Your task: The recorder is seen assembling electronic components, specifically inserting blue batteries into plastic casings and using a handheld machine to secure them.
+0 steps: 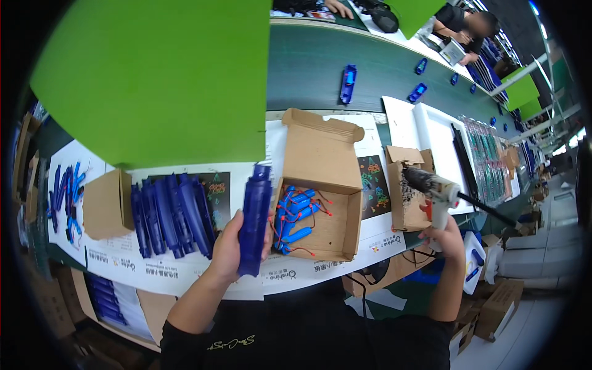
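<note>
My left hand point(227, 250) is closed round a long dark-blue plastic housing point(254, 222), held upright above the table's front. In my right hand point(445, 237) is a white hot glue gun point(439, 192) with an orange trigger. Its dark nozzle end points left, over a small cardboard box point(404, 203) smeared with black, and a black glue stick point(490, 209) juts from its rear. Between my hands, an open cardboard box point(333, 242) contains several blue battery packs point(296, 213) with red-tipped wires. Left of my left hand, several dark-blue housings point(179, 216) lie side by side.
A green panel point(154, 80) rises behind the housings. A closed carton point(109, 203) stands left of them. Beyond the table, a dark green conveyor belt point(308, 68) carries blue parts point(348, 83). A white foam tray point(441, 145) with black sticks lies right. A person point(468, 31) works at far right.
</note>
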Demonstrator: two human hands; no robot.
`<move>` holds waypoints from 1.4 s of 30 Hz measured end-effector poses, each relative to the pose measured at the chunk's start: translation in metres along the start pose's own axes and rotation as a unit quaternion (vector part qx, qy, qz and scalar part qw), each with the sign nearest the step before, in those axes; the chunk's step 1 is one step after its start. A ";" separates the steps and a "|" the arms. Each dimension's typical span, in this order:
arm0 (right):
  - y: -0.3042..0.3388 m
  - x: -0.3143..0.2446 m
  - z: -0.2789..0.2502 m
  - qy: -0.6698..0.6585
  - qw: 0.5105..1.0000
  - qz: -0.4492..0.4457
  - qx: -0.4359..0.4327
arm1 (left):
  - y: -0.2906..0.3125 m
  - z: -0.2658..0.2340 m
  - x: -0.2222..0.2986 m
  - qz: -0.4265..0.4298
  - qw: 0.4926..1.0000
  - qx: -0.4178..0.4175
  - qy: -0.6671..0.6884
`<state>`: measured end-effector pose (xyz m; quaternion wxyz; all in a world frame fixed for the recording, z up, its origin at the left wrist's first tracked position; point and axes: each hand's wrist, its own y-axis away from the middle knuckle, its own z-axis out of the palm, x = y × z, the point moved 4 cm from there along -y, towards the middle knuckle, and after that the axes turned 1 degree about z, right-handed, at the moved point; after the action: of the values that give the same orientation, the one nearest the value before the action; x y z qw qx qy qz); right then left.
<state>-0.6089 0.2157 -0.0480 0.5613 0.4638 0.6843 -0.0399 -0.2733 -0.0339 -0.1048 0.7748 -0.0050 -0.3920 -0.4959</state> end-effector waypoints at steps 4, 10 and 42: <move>0.017 -0.001 -0.022 -0.071 0.990 -0.109 0.058 | -0.004 0.004 -0.006 -0.026 0.999 -0.009 0.023; 0.072 -0.050 0.043 -0.179 0.946 -0.268 -0.026 | -0.007 0.021 -0.012 -0.056 0.997 0.009 -0.044; 0.081 -0.063 0.109 -0.178 0.935 -0.043 -0.304 | -0.008 0.055 -0.019 0.013 0.991 0.032 -0.126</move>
<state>-0.4778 0.1621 0.0003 0.7860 0.2265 0.5717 0.0633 -0.3160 -0.0017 -0.0811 0.7256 -0.0479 -0.5017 -0.4685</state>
